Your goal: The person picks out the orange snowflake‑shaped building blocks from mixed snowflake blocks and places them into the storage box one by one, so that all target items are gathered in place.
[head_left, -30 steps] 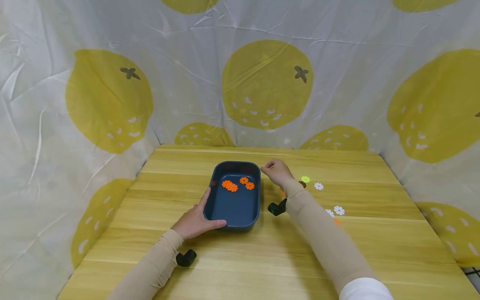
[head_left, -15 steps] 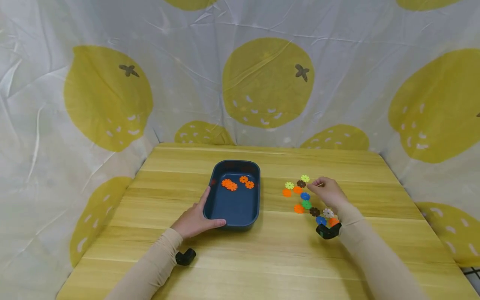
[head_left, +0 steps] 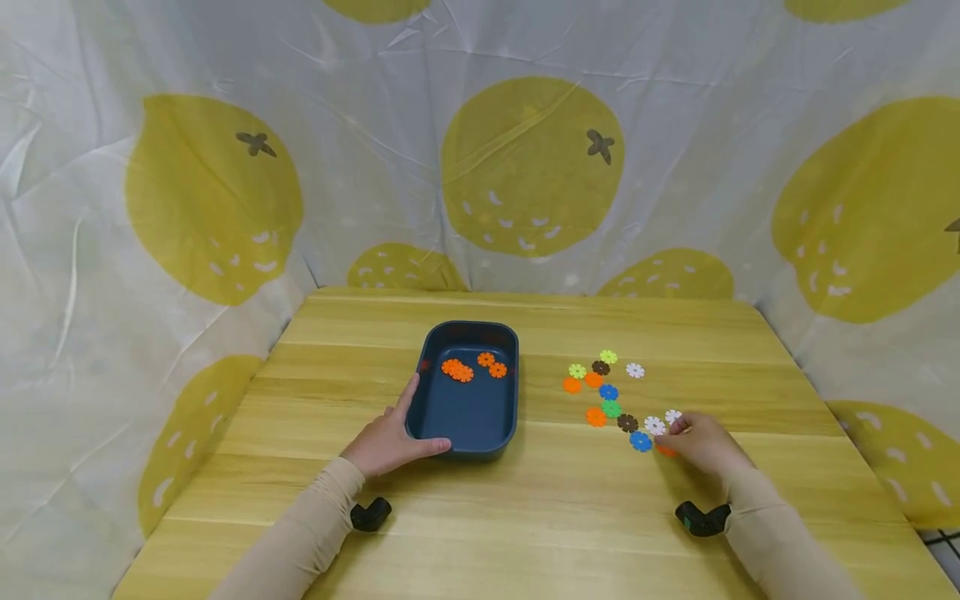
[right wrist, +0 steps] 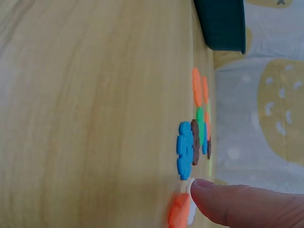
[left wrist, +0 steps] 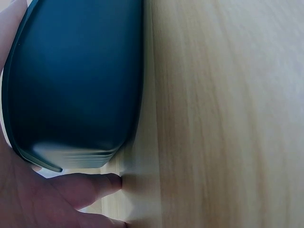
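Observation:
My left hand [head_left: 386,442] rests at the near left corner of a dark blue rectangular tray [head_left: 512,417], thumb along the near rim and fingers straight along the left side. Several orange snowflake discs [head_left: 457,369] lie inside the tray. In the left wrist view, two fingers [left wrist: 95,187] reach down outside the tray wall. My right hand [head_left: 701,442] is low over the table with bent fingers, its fingertips right at an orange snowflake disc [head_left: 664,451]. In the right wrist view, the thumb [right wrist: 218,197] overlaps a white disc beside that orange disc [right wrist: 178,211]; whether it is pinched I cannot tell.
Several loose snowflake discs lie right of the tray: a blue one [head_left: 641,441], a green one [head_left: 611,408], a brown one [head_left: 627,423], a white one [head_left: 635,371] and others. A lemon-print cloth [head_left: 390,167] surrounds the wooden table [head_left: 540,517].
My right hand has moved from the tray's right rim rightward and toward the near side, past the far discs to the orange one. The left hand and tray stay in place.

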Action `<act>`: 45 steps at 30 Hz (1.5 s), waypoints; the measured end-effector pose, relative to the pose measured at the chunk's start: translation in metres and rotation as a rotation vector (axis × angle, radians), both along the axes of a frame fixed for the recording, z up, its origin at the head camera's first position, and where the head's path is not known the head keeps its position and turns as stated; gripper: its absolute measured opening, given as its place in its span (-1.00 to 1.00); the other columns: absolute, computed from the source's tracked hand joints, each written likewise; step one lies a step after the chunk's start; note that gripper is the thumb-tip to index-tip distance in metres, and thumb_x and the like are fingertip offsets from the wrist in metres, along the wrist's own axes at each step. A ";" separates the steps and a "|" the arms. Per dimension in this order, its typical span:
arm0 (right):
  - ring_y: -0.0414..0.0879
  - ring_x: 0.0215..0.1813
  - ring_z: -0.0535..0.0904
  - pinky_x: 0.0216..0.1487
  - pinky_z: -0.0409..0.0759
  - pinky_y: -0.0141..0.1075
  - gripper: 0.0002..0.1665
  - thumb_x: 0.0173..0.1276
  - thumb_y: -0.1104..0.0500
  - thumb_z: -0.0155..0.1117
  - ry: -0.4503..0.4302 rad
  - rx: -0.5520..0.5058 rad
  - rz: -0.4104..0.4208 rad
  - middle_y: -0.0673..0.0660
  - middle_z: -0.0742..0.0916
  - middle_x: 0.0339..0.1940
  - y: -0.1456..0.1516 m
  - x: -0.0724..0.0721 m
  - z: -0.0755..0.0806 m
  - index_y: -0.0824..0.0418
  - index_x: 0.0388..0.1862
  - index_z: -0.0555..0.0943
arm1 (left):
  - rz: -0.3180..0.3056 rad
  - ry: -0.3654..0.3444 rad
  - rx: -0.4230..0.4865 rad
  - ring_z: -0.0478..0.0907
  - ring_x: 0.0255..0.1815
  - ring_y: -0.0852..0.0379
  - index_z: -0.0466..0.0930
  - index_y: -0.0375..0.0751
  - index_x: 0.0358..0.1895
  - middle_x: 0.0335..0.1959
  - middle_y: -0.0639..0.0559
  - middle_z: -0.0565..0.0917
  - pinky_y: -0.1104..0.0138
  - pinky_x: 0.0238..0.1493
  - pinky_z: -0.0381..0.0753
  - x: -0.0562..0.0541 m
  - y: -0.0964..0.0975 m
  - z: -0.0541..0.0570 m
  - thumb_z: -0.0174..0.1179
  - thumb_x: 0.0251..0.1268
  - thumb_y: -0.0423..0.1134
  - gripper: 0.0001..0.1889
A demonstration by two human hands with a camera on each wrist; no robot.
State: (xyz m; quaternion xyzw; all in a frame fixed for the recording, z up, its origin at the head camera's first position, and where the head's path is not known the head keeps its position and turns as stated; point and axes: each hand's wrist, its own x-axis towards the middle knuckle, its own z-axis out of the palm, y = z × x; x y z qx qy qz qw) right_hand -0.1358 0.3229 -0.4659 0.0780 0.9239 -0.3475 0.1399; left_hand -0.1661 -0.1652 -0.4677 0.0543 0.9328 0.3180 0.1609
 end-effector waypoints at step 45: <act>0.06 -0.15 0.51 -0.23 0.43 -0.20 -0.71 0.57 0.10 0.15 0.112 -0.107 0.081 0.30 0.69 -0.07 -0.036 -0.033 0.049 0.35 -0.12 0.49 | 0.009 0.006 0.006 0.24 0.49 -0.55 -0.39 0.32 0.66 0.54 -0.55 0.16 -0.35 0.28 0.43 0.001 0.001 -0.001 0.38 -0.03 0.48 0.33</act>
